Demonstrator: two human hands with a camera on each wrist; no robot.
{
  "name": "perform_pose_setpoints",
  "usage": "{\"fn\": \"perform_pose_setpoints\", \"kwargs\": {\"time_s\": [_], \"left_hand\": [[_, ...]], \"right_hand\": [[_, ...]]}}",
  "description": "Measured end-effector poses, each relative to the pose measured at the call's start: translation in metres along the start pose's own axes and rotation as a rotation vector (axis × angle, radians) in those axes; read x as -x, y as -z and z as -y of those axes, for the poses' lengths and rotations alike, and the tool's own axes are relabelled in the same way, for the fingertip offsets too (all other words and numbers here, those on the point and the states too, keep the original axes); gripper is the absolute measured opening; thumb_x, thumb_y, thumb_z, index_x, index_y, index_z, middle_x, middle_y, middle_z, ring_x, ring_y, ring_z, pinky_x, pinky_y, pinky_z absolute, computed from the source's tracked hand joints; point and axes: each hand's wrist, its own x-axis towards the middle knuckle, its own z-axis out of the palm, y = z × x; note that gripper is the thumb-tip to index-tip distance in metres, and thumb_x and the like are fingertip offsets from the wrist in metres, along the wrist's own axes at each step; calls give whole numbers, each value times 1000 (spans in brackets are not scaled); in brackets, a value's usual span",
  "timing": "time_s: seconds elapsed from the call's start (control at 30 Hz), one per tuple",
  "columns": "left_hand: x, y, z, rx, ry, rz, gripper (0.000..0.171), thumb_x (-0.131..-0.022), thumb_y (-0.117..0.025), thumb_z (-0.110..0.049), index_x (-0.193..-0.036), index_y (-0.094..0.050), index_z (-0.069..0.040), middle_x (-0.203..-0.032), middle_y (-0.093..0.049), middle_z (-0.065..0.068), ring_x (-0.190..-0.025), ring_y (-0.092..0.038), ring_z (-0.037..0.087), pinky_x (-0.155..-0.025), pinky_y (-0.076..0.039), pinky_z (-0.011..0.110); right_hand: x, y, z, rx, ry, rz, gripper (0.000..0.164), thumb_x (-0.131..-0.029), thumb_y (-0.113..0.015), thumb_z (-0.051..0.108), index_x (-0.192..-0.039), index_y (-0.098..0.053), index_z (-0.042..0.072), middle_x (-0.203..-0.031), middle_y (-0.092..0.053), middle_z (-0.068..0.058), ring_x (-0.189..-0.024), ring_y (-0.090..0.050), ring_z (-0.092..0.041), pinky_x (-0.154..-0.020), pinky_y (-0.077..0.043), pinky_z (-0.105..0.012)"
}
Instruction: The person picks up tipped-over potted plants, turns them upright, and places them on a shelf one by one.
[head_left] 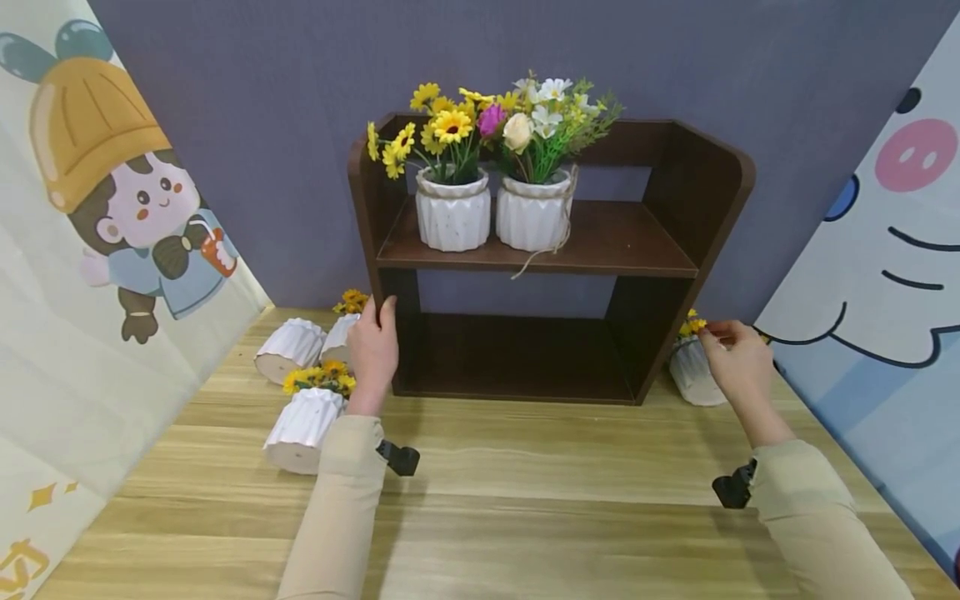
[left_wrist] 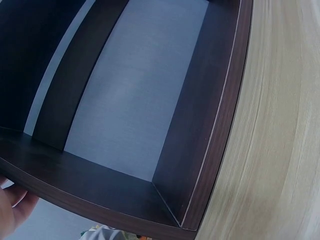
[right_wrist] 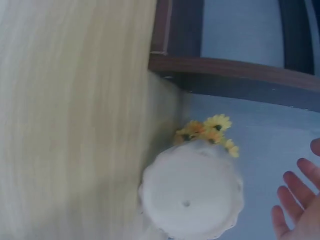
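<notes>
A dark brown two-tier shelf (head_left: 517, 358) stands on the wood-grain table (head_left: 540, 517). My left hand (head_left: 372, 350) is at its left side panel, fingers (left_wrist: 22, 205) by the outer face in the left wrist view. To the right of the shelf a white ribbed flower pot (right_wrist: 192, 192) lies on its side, base toward me, its yellow flowers (right_wrist: 205, 131) pointing back. Beside those flowers is my right hand (head_left: 738, 367), its fingers spread and apart from the pot in the right wrist view.
Two upright white pots, one with yellow flowers (head_left: 452, 212) and one with mixed flowers (head_left: 534, 212), sit on the upper tier. Left of the shelf, toppled white pots (head_left: 303, 429) with orange-yellow flowers lie together. A grey wall panel (head_left: 262, 125) stands behind.
</notes>
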Motion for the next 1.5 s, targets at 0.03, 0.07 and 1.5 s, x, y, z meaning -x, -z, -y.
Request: {"fn": "perform_pose_setpoints", "kwargs": {"time_s": [0.03,0.07,1.5], "left_hand": [[0,0,0,-2,0,0,41,-93,-41,-46,-93,-57,-8,-73,-58,22,-66,-54,42,-58,-39,49],[0,0,0,-1,0,1,41,-94,-41,-46,-92,-57,-8,-73,-58,22,-65,-54,42,-57,-39,48],[-1,-1,2,14,-11,0,38,-94,-42,-43,-91,-57,-8,-68,-56,19,-61,-51,38,-56,-38,45]], "right_hand": [[-1,-1,-2,8,12,14,40,-91,-46,28,-111,-58,-3,-108,-55,-27,-97,-50,-41,-77,-35,-49],[-2,-2,-5,17,22,29,41,-90,-46,28,-113,-56,-4,-111,-53,-29,-101,-48,-44,-79,-35,-52],[-26,-28,-36,329,-143,386,91,-81,-51,59,-143,-17,2,-125,-12,-50,-115,-16,-62,-87,-23,-66]]}}
